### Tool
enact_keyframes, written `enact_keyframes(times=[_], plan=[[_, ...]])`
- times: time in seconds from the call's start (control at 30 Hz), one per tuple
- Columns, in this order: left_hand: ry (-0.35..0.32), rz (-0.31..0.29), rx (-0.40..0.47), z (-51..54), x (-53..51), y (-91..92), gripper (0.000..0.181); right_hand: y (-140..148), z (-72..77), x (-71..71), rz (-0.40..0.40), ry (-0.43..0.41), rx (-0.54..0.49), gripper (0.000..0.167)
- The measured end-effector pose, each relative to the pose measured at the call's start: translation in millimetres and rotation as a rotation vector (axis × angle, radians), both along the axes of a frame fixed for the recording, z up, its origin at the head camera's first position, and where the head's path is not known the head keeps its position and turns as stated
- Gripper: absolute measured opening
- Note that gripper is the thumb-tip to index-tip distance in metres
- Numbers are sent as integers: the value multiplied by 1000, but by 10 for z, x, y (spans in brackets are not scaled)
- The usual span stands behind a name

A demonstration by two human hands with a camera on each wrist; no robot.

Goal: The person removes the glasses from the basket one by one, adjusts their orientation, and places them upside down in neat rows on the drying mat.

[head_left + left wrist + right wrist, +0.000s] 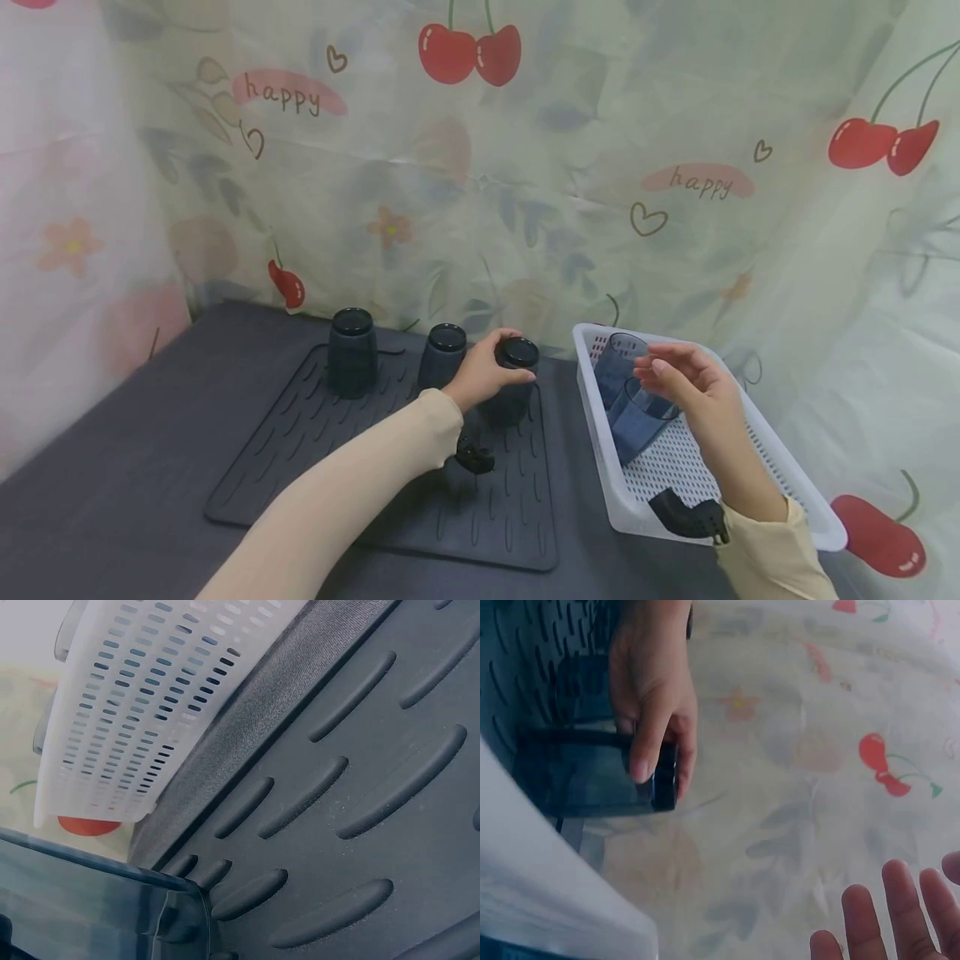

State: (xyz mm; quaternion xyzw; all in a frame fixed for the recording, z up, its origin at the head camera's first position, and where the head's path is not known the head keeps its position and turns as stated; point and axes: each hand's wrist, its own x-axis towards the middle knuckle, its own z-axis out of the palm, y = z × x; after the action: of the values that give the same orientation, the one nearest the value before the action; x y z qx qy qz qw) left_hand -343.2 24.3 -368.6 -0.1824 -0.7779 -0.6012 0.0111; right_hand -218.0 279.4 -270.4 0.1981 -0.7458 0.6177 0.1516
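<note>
Gripped around its base by my left hand [480,371] is an upside-down dark tinted drinking glass [508,408], at the right far part of the black drying mat [465,533]. Its mouth appears to rest on the mat; the left wrist view shows part of its clear wall [90,907]. My right hand [705,408] hovers over the white perforated basket [626,518], fingers loosely bent and holding nothing. Below and left of it, two blue-grey glasses [637,429] lean inside the basket. In the right wrist view the fingers [900,922] look spread.
Two more overturned glasses stand on the mat: one in the middle [442,362] beside my left hand, another farther left [352,354]. A dark cloth [135,467] covers the table. Behind hangs a patterned curtain [480,167] with cherries.
</note>
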Motion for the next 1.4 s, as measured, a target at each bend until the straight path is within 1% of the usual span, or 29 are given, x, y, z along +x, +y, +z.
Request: enact_keyframes(times=[0.27, 0.37, 0.47, 0.57, 0.63, 0.7, 0.8, 0.93, 1.07, 1.2, 1.4], plan=[[0, -1, 2, -3, -3, -3, 68, 148, -15, -177, -67, -70, 79, 16], [5, -2, 5, 1, 3, -2, 68, 186, -34, -237, -76, -77, 113, 15], [6, -3, 5, 2, 6, 0, 68, 212, -50, -292, -93, -73, 170, 17], [4, -5, 4, 2, 3, 3, 68, 227, -57, -337, -145, -88, 294, 28], [2, -8, 5, 0, -3, 4, 68, 231, -54, -360, -183, -125, 391, 37], [2, -9, 6, 0, -6, 2, 68, 232, -55, -385, -198, -177, 468, 45], [3, -11, 9, 2, -3, -5, 67, 233, -58, -425, -196, -252, 533, 49], [6, -9, 7, -1, -1, -7, 67, 266, -77, -479, -178, -310, 584, 55], [4, -6, 5, -7, -2, -2, 67, 306, -107, -532, -166, -340, 642, 58], [-4, 1, -6, -2, 5, 0, 67, 331, -141, -579, -164, -352, 689, 58], [-7, 10, -18, 2, 8, 6, 68, 351, -183, -599, -149, -383, 740, 63]])
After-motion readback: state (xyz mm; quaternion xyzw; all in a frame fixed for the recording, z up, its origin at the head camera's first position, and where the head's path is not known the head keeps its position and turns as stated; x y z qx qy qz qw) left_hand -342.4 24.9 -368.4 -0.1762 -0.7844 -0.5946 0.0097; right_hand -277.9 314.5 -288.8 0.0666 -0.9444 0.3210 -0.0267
